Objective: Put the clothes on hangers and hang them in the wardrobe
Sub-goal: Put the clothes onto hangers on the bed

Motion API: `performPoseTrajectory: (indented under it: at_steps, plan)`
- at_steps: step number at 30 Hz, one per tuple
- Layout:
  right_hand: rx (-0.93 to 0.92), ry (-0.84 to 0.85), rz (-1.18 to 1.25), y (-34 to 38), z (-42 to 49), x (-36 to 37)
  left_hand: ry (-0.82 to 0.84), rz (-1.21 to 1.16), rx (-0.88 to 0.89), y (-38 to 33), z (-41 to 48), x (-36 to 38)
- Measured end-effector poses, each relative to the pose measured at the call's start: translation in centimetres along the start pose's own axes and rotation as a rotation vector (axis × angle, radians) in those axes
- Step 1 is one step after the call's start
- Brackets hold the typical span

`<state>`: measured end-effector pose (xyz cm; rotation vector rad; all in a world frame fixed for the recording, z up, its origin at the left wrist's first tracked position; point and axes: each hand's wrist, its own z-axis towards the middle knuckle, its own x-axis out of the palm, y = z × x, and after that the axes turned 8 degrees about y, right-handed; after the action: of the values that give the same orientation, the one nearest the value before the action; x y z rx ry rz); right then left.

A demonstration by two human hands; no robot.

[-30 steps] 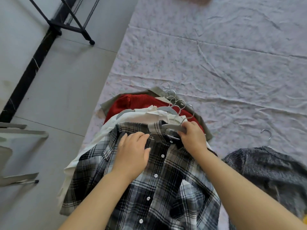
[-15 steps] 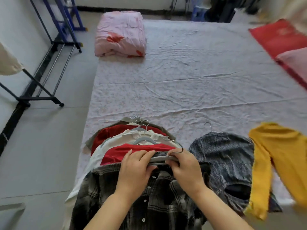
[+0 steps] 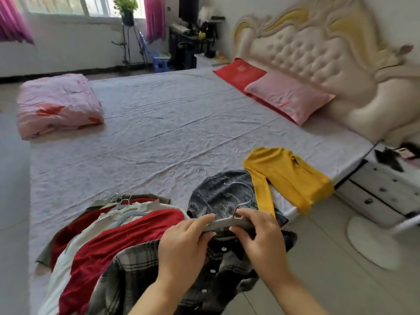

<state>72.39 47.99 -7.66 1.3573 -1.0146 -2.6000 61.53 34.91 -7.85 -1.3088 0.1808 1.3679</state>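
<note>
A home bedroom; a wide bed under a creased pale floral sheet (image 3: pixel 181 123) fills most of it, backed by a cream tufted headboard with gold scrollwork (image 3: pixel 318 53); a pink pillow (image 3: pixel 288 96) overlaps a red one (image 3: pixel 238 72) at its head; a folded pink quilt with red leaf prints (image 3: pixel 56 105) lies at the far corner; magenta curtains (image 3: pixel 154 17) frame a bright window (image 3: pixel 68 5) with a potted green plant (image 3: pixel 126 7) on a stand; a white drawer cabinet (image 3: pixel 386 189) stands beside the bed.
</note>
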Motion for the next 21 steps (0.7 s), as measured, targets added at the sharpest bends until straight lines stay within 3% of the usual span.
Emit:
performPoseTrajectory:
  at_steps: [7, 16, 21]
  plan:
    - [0.133, -0.162, -0.061, -9.4, -5.2, -10.8, -0.011, 0.001, 0.175, -12.0, 2.5, 8.0]
    - [0.249, -0.238, -0.195, -22.8, -10.4, -25.7, 0.080, -0.147, 0.186, -28.1, 4.6, 21.2]
    - [0.269, -0.255, -0.229, -28.5, -10.0, -30.7, 0.110, -0.228, 0.162, -33.5, 7.3, 26.3]
